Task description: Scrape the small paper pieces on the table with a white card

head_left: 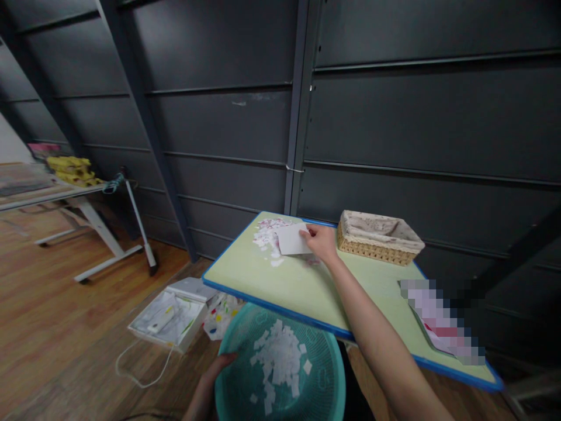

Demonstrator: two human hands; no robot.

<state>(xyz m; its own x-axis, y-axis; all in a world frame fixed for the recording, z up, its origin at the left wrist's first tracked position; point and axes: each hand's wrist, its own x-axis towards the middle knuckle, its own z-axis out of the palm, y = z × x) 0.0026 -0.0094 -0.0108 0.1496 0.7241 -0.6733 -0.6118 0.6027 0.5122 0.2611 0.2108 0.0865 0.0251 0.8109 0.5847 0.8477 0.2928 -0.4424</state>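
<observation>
— Where are my hands, starting close in?
— Your left hand is grasping the left rim of the basin, thumb lapping inside; its other fingers are hiding from view. White bits are lying heaped in the basin, a few straying up its right side.
— And beyond that?
— On the floor to the left, a box is standing open, holding a white device. Farther, over the table, your right hand is pinching a white card by its right edge. Whether the card is touching the table, I cannot tell.
— How far along am I?
— Partway, I am judging: many bits are already filling the basin's bottom, while scraps are remaining on the table, left of the card.
— And the basket?
— It is standing at the table's far edge, right of your hand, showing a cloth lining.
</observation>
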